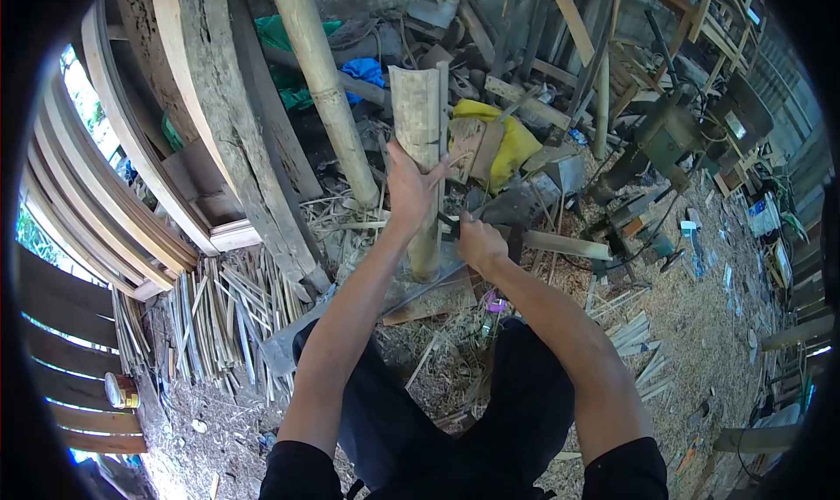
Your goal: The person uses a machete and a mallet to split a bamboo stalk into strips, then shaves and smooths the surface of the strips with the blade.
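A split bamboo section [416, 106] stands upright in front of me, its lower end on a low wooden block [437, 300]. A narrow strip [443, 106] runs along its right side. My left hand [415, 189] grips the bamboo around its middle, thumb and fingers pressed to its sides. Lower and to the right, my right hand [480, 245] is closed in a fist on a knife [450, 223], whose short visible dark part meets the bamboo's right edge. The handle is mostly hidden in the fist.
A bamboo pole [325, 84] and a weathered timber post [241, 115] lean at the left. Bundled thin strips [223, 316] lie on the floor below. A yellow sack [516, 146] sits behind the bamboo. Green machinery [669, 137] stands right, amid wood shavings [691, 325].
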Demonstrator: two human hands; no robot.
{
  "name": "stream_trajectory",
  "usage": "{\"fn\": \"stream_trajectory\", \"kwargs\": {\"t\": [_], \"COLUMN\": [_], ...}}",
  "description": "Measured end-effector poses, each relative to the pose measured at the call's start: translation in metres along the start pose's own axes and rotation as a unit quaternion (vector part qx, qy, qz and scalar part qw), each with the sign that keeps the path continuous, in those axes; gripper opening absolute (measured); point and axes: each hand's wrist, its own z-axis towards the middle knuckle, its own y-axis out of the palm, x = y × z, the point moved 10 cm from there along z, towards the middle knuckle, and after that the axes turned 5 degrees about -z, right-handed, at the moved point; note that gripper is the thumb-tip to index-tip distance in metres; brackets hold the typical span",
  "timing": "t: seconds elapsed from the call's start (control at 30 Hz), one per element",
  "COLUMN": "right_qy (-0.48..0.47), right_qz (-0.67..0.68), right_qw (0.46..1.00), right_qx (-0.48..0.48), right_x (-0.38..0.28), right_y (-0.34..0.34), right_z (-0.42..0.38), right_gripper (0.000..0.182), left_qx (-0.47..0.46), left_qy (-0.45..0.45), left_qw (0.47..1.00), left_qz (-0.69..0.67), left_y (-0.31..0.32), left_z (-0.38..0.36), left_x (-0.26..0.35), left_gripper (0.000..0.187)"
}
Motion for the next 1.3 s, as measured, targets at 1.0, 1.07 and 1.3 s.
{"fn": "stream_trajectory", "kwargs": {"t": [1.0,1.07,1.3], "right_qy": [-0.020,-0.024,-0.054], "right_qz": [0.347,0.408,0.512], "right_qw": [0.938,0.913,0.856], "right_qx": [0.017,0.015,-0.042], "right_x": [-0.078,-0.079,-0.083], "right_y": [0.078,0.071,0.105], "right_z": [-0.074,-0.075,-0.035], "right_gripper": [0.049,0.047,0.044], "left_qx": [-0.162,-0.140,-0.238], "left_qy": [-0.016,-0.019,-0.308], "left_qw": [0.987,0.990,0.912], "left_qz": [-0.001,0.008,0.132], "left_y": [-0.074,-0.078,-0.050], "left_z": [-0.030,-0.029,-0.121], "left_x": [0.020,0.016,-0.118], "left_gripper": [0.079,0.082,0.108]}}
